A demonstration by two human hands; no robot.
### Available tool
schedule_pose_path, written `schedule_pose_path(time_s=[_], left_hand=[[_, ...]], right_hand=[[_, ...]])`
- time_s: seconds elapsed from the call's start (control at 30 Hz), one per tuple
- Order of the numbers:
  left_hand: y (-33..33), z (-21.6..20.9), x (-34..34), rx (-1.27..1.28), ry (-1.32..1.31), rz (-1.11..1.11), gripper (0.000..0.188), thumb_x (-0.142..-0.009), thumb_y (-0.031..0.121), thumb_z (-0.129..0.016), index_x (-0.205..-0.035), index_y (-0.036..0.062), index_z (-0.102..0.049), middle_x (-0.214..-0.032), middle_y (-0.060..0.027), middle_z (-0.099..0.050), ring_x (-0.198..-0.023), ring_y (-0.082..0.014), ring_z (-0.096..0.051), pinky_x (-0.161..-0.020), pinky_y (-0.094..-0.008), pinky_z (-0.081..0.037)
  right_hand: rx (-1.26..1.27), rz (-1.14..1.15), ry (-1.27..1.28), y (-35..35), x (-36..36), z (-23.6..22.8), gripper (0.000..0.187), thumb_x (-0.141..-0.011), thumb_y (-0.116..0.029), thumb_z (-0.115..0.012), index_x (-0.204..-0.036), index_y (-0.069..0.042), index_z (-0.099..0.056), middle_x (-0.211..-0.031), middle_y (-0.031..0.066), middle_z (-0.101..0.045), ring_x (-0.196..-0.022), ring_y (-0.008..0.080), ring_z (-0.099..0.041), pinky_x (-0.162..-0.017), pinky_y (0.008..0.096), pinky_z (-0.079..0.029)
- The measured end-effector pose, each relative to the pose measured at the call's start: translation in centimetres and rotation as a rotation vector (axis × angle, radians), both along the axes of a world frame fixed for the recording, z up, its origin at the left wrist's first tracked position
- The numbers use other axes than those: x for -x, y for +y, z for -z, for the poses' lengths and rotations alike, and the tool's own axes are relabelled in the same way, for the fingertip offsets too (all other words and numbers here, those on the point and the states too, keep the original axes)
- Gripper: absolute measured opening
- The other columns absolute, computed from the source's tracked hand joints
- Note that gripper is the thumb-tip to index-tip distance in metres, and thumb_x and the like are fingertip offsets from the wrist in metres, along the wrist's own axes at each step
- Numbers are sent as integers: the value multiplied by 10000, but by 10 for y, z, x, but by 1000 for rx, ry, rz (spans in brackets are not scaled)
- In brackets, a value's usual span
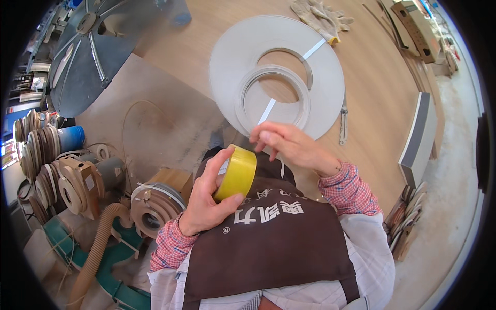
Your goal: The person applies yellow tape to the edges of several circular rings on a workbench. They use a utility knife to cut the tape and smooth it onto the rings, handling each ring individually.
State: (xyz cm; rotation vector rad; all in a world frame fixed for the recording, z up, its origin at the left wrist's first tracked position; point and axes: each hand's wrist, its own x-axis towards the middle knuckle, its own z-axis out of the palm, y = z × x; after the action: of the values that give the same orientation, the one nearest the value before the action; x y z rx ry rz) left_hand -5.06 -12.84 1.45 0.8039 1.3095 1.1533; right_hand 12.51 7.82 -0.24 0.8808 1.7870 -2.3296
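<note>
My left hand [204, 194] grips a roll of yellow adhesive tape [238, 173], fingers and thumb around it, in front of my brown apron [268, 243]. Just to the right and slightly farther off is my right hand [292, 147], its fingers curled with thumb against forefinger; whether anything thin is pinched there I cannot make out. Beyond it a large flat coil of pale edge-banding strip [232, 51] lies on the wooden board. On top of that rests a smaller coil of pale strip [242, 101]. White bands [313, 49] cross both coils.
Work gloves [320, 19] lie at the board's far edge. A utility knife [343, 124] sits right of the coils. Leftward are a dark round turntable [85, 67], several strip rolls [46, 144], a ribbed hose [98, 248] and a green machine base [124, 289]. A grey-edged panel [418, 134] stands right.
</note>
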Motion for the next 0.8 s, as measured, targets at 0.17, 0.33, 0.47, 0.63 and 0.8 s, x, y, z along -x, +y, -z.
schedule_pose_path(time_s=[0.17,0.33,0.47,0.63,0.8], left_hand=[[1,-4,2,-70,99,76,873,-859,102,-734,-1590,-4,-268,-831,-63,-702,-756,-132,-674,-740,-264,-507],[1,3,2,-175,190,100,912,-843,86,-746,-1599,-11,-244,-827,-71,-705,-753,-155,-687,-754,-277,-517],[2,5,2,-218,222,103,960,-840,82,-753,-1614,-19,-193,-852,-80,-717,-803,-181,-703,-809,-303,-528],[-1,3,6,-206,204,106,992,-859,84,-746,-1628,-21,-129,-990,-111,-730,-907,-218,-717,-893,-330,-531],[-3,2,11,-200,187,70,977,-883,67,-728,-1630,-27,-105,-1096,-158,-720,-992,-258,-719,-943,-344,-521]], right_hand=[[20,-17,123,-24,1,2,386,-1094,-327,-507,-1274,-10,-634,-1111,57,-637,-1050,158,-604,-885,313,-507],[-384,16,251,-37,-5,-6,331,-1090,-193,-489,-1310,21,-613,-1169,133,-647,-1083,256,-605,-976,369,-478],[-629,139,346,-50,-2,-13,310,-1024,-97,-552,-1300,34,-608,-1243,167,-645,-1143,321,-605,-995,384,-481],[-755,152,413,-56,6,-18,358,-928,-83,-688,-1257,34,-612,-1222,169,-627,-1137,355,-595,-951,419,-502],[-848,163,481,-65,16,-20,424,-836,-60,-784,-1220,20,-621,-1216,156,-626,-1138,364,-602,-917,431,-526]])
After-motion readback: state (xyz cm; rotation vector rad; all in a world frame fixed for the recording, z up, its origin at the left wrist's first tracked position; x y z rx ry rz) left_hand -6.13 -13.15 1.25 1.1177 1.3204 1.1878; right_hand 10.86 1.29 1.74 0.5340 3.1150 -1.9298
